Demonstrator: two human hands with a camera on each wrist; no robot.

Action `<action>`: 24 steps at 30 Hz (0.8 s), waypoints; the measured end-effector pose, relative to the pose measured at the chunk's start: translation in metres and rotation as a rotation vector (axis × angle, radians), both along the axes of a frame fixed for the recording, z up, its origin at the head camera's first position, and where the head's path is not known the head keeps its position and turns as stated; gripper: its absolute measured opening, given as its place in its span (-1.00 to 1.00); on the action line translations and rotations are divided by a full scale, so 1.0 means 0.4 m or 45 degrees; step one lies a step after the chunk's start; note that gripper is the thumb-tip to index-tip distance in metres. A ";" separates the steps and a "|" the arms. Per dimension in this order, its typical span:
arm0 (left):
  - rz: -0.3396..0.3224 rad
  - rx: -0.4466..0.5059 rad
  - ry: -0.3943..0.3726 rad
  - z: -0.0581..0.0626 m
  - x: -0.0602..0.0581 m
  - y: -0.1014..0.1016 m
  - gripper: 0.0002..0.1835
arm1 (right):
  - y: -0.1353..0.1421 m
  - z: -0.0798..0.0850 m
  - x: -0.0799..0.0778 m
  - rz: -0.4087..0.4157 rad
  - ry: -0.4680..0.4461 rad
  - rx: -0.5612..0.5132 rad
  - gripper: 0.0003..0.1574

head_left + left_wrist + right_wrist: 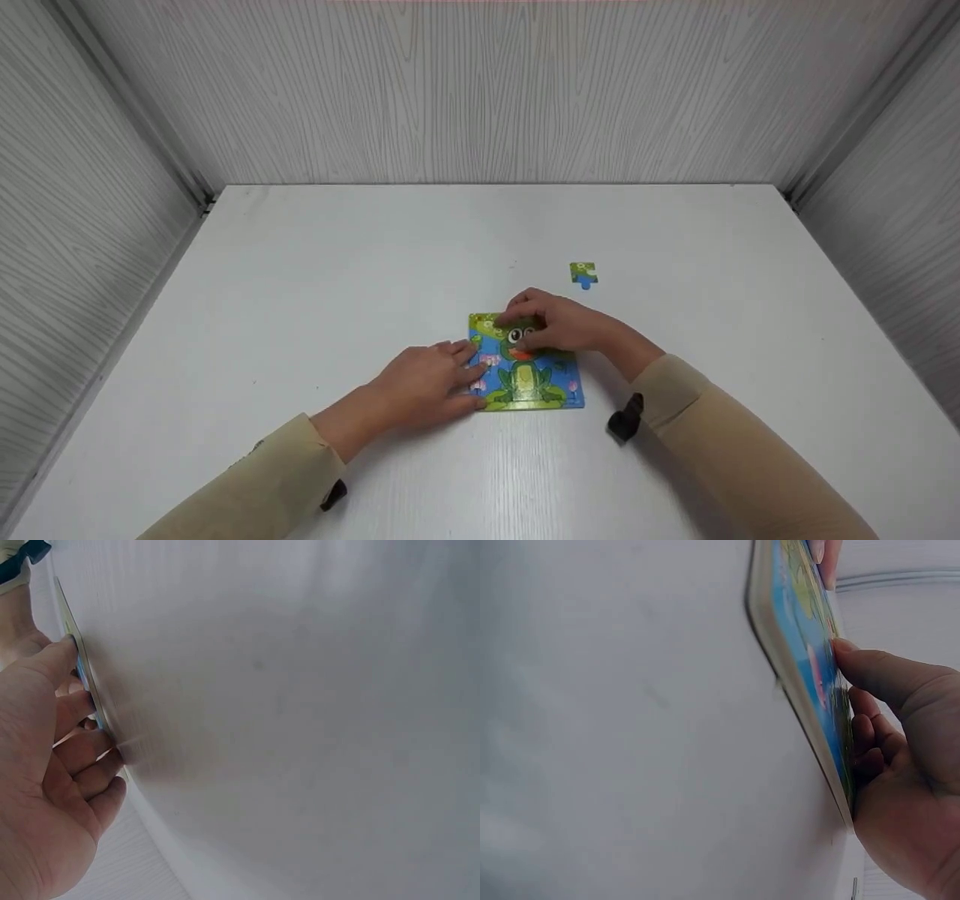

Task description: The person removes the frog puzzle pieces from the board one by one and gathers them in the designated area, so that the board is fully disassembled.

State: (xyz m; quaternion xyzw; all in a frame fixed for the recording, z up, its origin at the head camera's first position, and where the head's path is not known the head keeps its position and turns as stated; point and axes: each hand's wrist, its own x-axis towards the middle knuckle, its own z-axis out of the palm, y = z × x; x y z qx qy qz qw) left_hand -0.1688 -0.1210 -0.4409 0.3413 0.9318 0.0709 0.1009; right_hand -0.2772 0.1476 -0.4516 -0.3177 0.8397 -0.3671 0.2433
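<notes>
A frog puzzle (pixel 525 379) lies flat on the white table (pixel 337 262), near the middle and on the near side. A green frog sits on it with a pale yellow belly, blue water around it and pink flowers. Its feet point to the near edge. The right wrist view shows that the puzzle has a thick, pale edge.

The left hand (pixel 431 379) rests at the puzzle's left edge. Its fingers are spread and only a little bent, and the tips touch the puzzle. The thumb is by the near left corner.

The right hand (pixel 566 322) is over the far right part and hides some of the frog's head. Its fingers are bent, and its thumb touches the puzzle by the frog's mouth. One cannot tell if the fingers pinch a piece or just press down.

One loose piece (pixel 583 271) lies past the right hand, apart from the puzzle, on the far right side of it. It is green on its far part and blue on its near part, with a knob that points to the near side.

Both arms wear tan sleeves (pixel 720 420). A gray wall (pixel 480 90) with wavy lines stands at the far side.
</notes>
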 end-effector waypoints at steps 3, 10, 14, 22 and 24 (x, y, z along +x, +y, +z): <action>-0.005 -0.007 0.010 0.000 0.000 0.000 -0.34 | 0.000 0.002 0.000 0.019 0.002 0.004 -0.51; 0.001 -0.010 0.003 -0.002 0.000 0.001 -0.33 | -0.001 -0.004 -0.004 0.036 0.005 0.026 -0.53; -0.008 -0.006 0.005 -0.004 -0.002 0.001 -0.33 | 0.001 -0.006 -0.003 0.033 0.009 0.032 -0.54; 0.002 0.011 -0.017 -0.003 -0.001 -0.003 -0.34 | -0.002 -0.006 -0.002 0.024 0.014 0.045 -0.56; 0.006 0.011 -0.018 -0.004 -0.003 -0.002 -0.33 | -0.003 -0.007 -0.002 0.023 0.012 0.051 -0.56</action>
